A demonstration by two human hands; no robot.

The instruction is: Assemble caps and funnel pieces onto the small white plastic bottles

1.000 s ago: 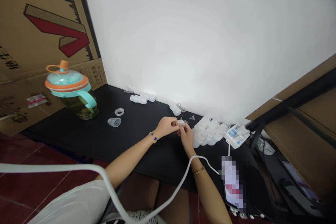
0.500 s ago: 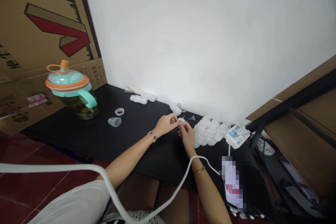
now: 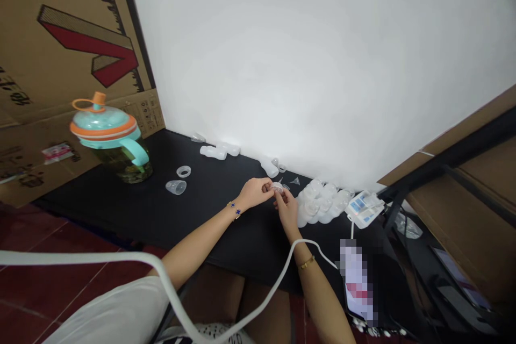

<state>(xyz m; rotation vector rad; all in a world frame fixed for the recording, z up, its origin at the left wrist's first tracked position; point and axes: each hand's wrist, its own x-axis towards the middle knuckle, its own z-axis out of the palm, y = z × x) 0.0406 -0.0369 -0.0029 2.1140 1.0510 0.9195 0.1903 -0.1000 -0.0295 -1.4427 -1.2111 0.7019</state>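
Note:
Over the black table (image 3: 201,220), my left hand (image 3: 253,192) and my right hand (image 3: 287,207) meet on one small clear plastic ring-shaped part (image 3: 277,187). Both hands pinch it from opposite sides, fingers curled. Just right of the hands lies a cluster of several clear plastic bottles (image 3: 320,201). A tiny clear funnel (image 3: 295,180) stands just behind the hands.
A teal and orange jug (image 3: 110,137) stands at the table's left end, with a clear cap (image 3: 176,187) and a ring (image 3: 183,171) near it. More clear bottles (image 3: 220,150) lie by the white wall. A white packet (image 3: 365,207) and a cable (image 3: 226,312) are near.
Both hands stay pinched on the small part, shifting only slightly as the fingers work it. Nothing else has moved.

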